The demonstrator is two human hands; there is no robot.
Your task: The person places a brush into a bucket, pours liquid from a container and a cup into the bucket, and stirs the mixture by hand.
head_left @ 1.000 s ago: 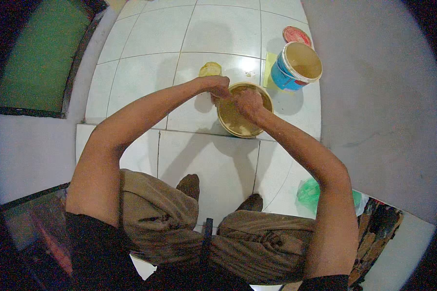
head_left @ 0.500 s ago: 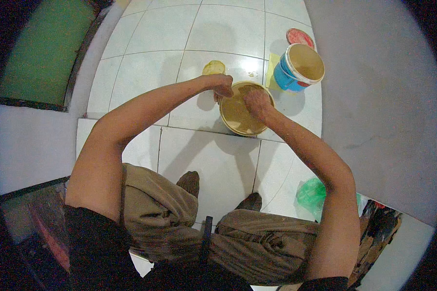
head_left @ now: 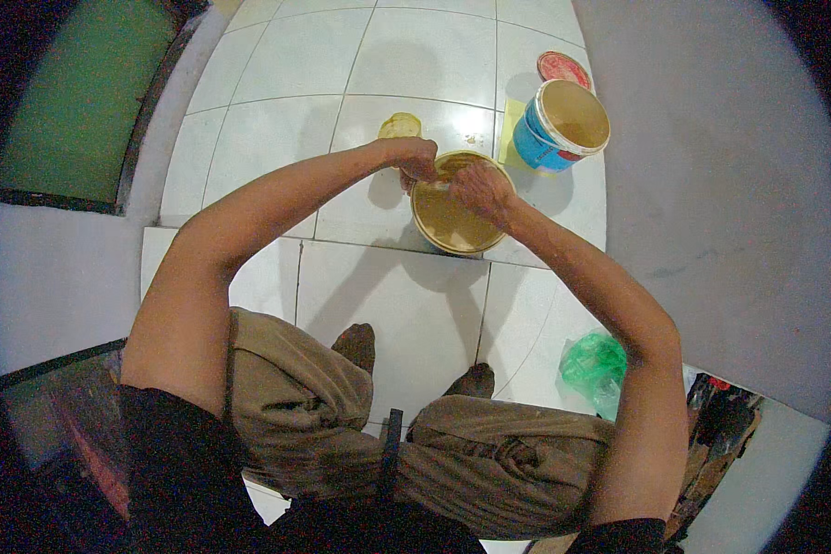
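My left hand (head_left: 414,159) is closed at the left rim of a round bucket (head_left: 457,226) holding tan, cloudy contents, with its fingers partly hidden outside the rim. My right hand (head_left: 480,192) is inside that bucket's upper part, close to the left one, fingers curled; what they hold, if anything, is hidden. Just behind my left hand is a small yellow object (head_left: 400,123), partly covered. A blue bucket with a white rim (head_left: 541,140) stands to the right rear on a yellow sheet (head_left: 509,123), with tan contents inside.
A red lid (head_left: 562,70) lies behind the blue bucket. A tiled step edge (head_left: 342,244) crosses before my feet. A green plastic bag (head_left: 589,365) is by my right elbow. A grey wall (head_left: 702,166) bounds the right side; a green panel (head_left: 74,102) is at the left.
My right hand shifts slightly within the bucket, rightward and then with its fingers back toward the left hand. My left hand stays at the rim. The whole view moves a little.
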